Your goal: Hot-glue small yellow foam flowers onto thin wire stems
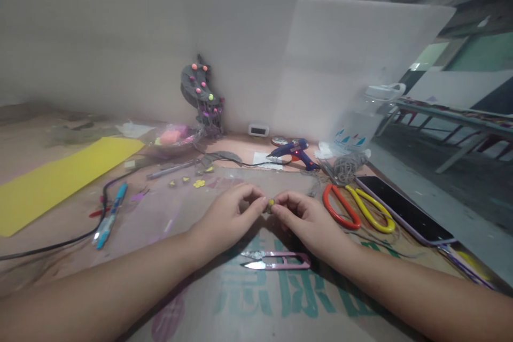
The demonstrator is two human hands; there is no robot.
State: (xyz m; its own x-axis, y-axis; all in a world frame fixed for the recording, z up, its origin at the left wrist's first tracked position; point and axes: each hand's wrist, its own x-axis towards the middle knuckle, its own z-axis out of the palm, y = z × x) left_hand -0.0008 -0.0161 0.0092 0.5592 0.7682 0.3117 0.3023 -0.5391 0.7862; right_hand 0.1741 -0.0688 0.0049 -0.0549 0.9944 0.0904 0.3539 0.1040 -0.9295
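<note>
Between my two hands, over the middle of the table, is a small yellow and grey piece (271,203), too small to make out fully. My left hand (236,211) pinches its left side between thumb and forefinger. From the right, my right hand (298,214) pinches it the same way. Just below the hands lie pink thread snips (276,261) with their blades pointing left. A yellow paper flower (199,184) rests on the table beyond my left hand, with a few small yellow and grey pieces beside it.
A blue glue gun (294,150) with a lit red light stands at the back. Orange-and-yellow-handled scissors (340,207), a phone (403,208) and grey yarn (348,166) lie to the right. On the left are yellow sheet (72,181), a blue pen (112,215) and a black cable.
</note>
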